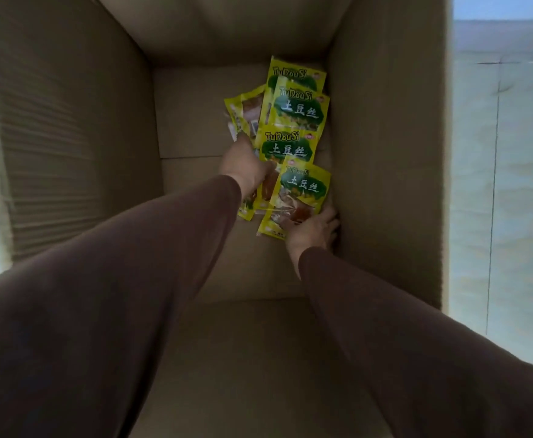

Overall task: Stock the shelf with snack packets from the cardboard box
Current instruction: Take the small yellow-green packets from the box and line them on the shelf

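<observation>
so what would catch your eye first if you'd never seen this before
The bright yellow packets stand out, overlapping in a loose pile at the bottom of the box, toward its right wall. Next, two brown-sleeved arms reach down to them: the left hand rests on the pile's left side, and the right hand is at the nearest packet's lower edge.

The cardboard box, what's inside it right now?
Inside the cardboard box, a loose pile of yellow snack packets lies against its right wall. The left hand and right hand touch it. Whatever lies beneath the overlapping packets is covered.
</observation>
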The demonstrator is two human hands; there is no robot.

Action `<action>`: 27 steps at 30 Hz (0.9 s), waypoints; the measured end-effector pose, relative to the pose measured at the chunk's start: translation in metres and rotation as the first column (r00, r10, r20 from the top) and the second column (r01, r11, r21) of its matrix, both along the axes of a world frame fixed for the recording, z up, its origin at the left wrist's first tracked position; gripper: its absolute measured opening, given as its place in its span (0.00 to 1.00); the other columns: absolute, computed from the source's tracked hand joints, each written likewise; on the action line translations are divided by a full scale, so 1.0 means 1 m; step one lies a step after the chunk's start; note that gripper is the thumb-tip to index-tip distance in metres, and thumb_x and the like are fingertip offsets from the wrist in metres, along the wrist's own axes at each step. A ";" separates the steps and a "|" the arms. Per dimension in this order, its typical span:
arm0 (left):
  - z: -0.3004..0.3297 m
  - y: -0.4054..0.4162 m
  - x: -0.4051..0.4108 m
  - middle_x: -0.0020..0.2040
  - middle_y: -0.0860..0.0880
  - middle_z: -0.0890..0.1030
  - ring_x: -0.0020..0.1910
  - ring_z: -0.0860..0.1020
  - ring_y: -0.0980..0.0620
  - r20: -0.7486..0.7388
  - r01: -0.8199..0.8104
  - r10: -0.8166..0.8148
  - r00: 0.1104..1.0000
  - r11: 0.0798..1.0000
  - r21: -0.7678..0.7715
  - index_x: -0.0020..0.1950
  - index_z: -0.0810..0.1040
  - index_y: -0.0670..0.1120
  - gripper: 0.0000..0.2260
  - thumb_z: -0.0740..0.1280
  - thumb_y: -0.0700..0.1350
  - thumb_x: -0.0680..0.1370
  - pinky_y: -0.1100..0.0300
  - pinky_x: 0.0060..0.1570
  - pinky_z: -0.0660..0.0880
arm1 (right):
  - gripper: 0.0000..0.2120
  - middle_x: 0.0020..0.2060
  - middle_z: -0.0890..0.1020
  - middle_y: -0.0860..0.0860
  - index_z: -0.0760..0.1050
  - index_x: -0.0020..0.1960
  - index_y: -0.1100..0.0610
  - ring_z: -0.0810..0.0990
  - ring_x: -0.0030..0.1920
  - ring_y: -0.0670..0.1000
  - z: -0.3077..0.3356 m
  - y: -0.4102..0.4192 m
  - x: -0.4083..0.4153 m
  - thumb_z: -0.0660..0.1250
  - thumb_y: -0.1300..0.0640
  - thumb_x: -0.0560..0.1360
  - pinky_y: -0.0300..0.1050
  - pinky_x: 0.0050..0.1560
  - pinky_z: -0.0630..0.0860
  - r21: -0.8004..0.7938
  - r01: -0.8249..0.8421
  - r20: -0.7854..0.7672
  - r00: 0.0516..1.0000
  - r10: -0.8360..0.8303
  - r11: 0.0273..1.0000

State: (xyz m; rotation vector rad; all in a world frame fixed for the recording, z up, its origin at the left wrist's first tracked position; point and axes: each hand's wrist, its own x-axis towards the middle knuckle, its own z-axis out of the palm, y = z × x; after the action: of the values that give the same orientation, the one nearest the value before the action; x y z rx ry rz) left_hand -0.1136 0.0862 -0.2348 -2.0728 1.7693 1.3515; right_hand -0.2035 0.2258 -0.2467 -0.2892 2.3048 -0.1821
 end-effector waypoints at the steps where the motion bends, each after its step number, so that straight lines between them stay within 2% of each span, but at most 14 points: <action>1: -0.004 0.000 -0.003 0.56 0.42 0.79 0.55 0.79 0.40 0.003 -0.004 0.004 1.000 1.000 0.002 0.63 0.70 0.42 0.24 0.75 0.51 0.74 0.55 0.44 0.72 | 0.45 0.71 0.67 0.59 0.58 0.73 0.57 0.70 0.69 0.65 -0.003 0.000 0.001 0.82 0.50 0.67 0.57 0.65 0.70 -0.015 0.031 0.001 1.000 -0.031 0.999; 4: -0.015 0.004 -0.008 0.54 0.44 0.80 0.53 0.79 0.42 -0.046 -0.047 0.049 0.998 0.998 0.042 0.61 0.71 0.42 0.24 0.77 0.49 0.73 0.55 0.45 0.73 | 0.40 0.67 0.74 0.59 0.60 0.71 0.57 0.76 0.65 0.63 -0.010 0.002 0.001 0.80 0.54 0.69 0.55 0.60 0.74 -0.062 0.130 0.035 0.991 -0.128 0.990; 6: -0.018 0.008 -0.009 0.54 0.44 0.82 0.52 0.80 0.43 -0.058 -0.056 0.061 0.996 0.995 0.080 0.60 0.76 0.42 0.21 0.77 0.47 0.72 0.56 0.45 0.74 | 0.35 0.63 0.79 0.58 0.63 0.69 0.59 0.80 0.62 0.61 -0.011 0.004 -0.003 0.79 0.56 0.70 0.53 0.57 0.76 -0.094 0.199 0.081 0.978 -0.192 0.975; 8: -0.016 0.011 -0.007 0.47 0.45 0.84 0.48 0.82 0.44 -0.048 -0.058 0.063 0.997 0.993 0.102 0.52 0.82 0.43 0.12 0.76 0.47 0.73 0.58 0.42 0.74 | 0.27 0.59 0.82 0.56 0.73 0.65 0.58 0.82 0.59 0.60 -0.010 0.007 -0.006 0.79 0.55 0.70 0.52 0.58 0.79 -0.126 0.247 0.143 0.963 -0.229 0.961; 10: -0.003 0.015 -0.002 0.40 0.47 0.82 0.43 0.82 0.45 -0.058 -0.097 0.103 0.993 0.990 0.104 0.43 0.81 0.45 0.06 0.74 0.46 0.74 0.59 0.38 0.73 | 0.19 0.52 0.85 0.53 0.81 0.56 0.54 0.84 0.53 0.57 0.002 0.014 -0.005 0.80 0.52 0.68 0.52 0.55 0.81 -0.138 0.282 0.212 0.945 -0.249 0.949; 12: 0.022 0.019 0.008 0.40 0.44 0.81 0.41 0.80 0.45 -0.011 -0.080 0.081 0.997 0.994 0.069 0.43 0.83 0.44 0.06 0.71 0.45 0.77 0.59 0.36 0.71 | 0.14 0.45 0.86 0.50 0.82 0.49 0.52 0.84 0.46 0.53 0.026 0.021 0.000 0.80 0.52 0.67 0.46 0.48 0.82 -0.182 0.319 0.288 0.922 -0.260 0.930; 15: 0.076 0.027 0.025 0.40 0.40 0.83 0.44 0.81 0.40 0.065 -0.059 0.062 0.996 0.998 -0.034 0.46 0.85 0.40 0.11 0.70 0.48 0.79 0.54 0.39 0.71 | 0.11 0.42 0.85 0.48 0.81 0.53 0.55 0.83 0.42 0.48 0.089 0.025 0.008 0.77 0.59 0.72 0.33 0.33 0.77 -0.264 0.430 0.421 0.857 -0.298 0.863; 16: 0.100 0.030 0.029 0.36 0.41 0.82 0.41 0.80 0.40 0.040 -0.091 0.092 0.995 0.995 -0.043 0.43 0.83 0.40 0.12 0.70 0.48 0.79 0.53 0.37 0.69 | 0.11 0.43 0.84 0.49 0.81 0.55 0.58 0.83 0.42 0.48 0.112 0.026 0.011 0.76 0.60 0.73 0.31 0.33 0.77 -0.291 0.454 0.445 0.844 -0.300 0.842; 18: 0.154 0.037 0.033 0.32 0.46 0.79 0.36 0.77 0.44 -0.056 -0.174 0.172 0.984 0.984 -0.036 0.42 0.83 0.42 0.11 0.69 0.48 0.79 0.55 0.33 0.66 | 0.10 0.45 0.85 0.50 0.81 0.54 0.56 0.85 0.45 0.49 0.165 0.028 0.012 0.75 0.59 0.73 0.43 0.46 0.83 -0.342 0.449 0.460 0.846 -0.269 0.826; 20: 0.218 0.041 0.031 0.35 0.47 0.83 0.34 0.78 0.51 -0.209 -0.288 0.282 0.936 0.958 0.000 0.44 0.85 0.45 0.08 0.69 0.47 0.79 0.57 0.34 0.73 | 0.09 0.48 0.86 0.49 0.81 0.53 0.52 0.85 0.49 0.49 0.228 0.030 0.006 0.75 0.58 0.73 0.54 0.58 0.81 -0.395 0.437 0.472 0.851 -0.230 0.808; 21: 0.252 0.043 0.027 0.34 0.49 0.84 0.33 0.79 0.55 -0.286 -0.347 0.343 0.895 0.937 0.040 0.44 0.84 0.45 0.08 0.69 0.46 0.79 0.59 0.34 0.76 | 0.09 0.49 0.86 0.47 0.80 0.53 0.50 0.85 0.50 0.48 0.265 0.031 -0.002 0.74 0.58 0.74 0.53 0.60 0.80 -0.424 0.447 0.490 0.845 -0.215 0.788; 23: 0.328 0.049 0.014 0.34 0.54 0.84 0.31 0.81 0.58 -0.406 -0.398 0.443 0.799 0.896 0.196 0.45 0.82 0.47 0.06 0.68 0.43 0.81 0.62 0.35 0.77 | 0.12 0.52 0.85 0.44 0.77 0.55 0.44 0.83 0.53 0.45 0.342 0.037 -0.024 0.71 0.59 0.76 0.49 0.60 0.77 -0.490 0.435 0.504 0.848 -0.162 0.755; 25: 0.403 0.058 -0.004 0.44 0.49 0.86 0.39 0.83 0.51 -0.505 -0.354 0.475 0.720 0.878 0.322 0.54 0.82 0.46 0.06 0.66 0.44 0.82 0.56 0.43 0.79 | 0.17 0.56 0.85 0.44 0.76 0.62 0.44 0.84 0.56 0.47 0.420 0.049 -0.048 0.70 0.58 0.75 0.51 0.62 0.77 -0.590 0.373 0.458 0.885 -0.084 0.716; 27: 0.476 0.069 -0.028 0.53 0.48 0.85 0.48 0.83 0.47 -0.570 -0.280 0.450 0.687 0.889 0.363 0.58 0.80 0.49 0.07 0.64 0.47 0.83 0.48 0.53 0.77 | 0.18 0.54 0.86 0.49 0.78 0.63 0.51 0.85 0.55 0.50 0.495 0.069 -0.077 0.69 0.63 0.75 0.54 0.61 0.79 -0.643 0.410 0.451 0.886 -0.113 0.647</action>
State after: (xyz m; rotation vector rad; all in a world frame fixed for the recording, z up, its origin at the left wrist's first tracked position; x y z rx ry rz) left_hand -0.1414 0.1550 0.2413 -2.0248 1.2386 2.5131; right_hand -0.2802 0.2949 0.2481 -0.2678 1.7694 -1.2303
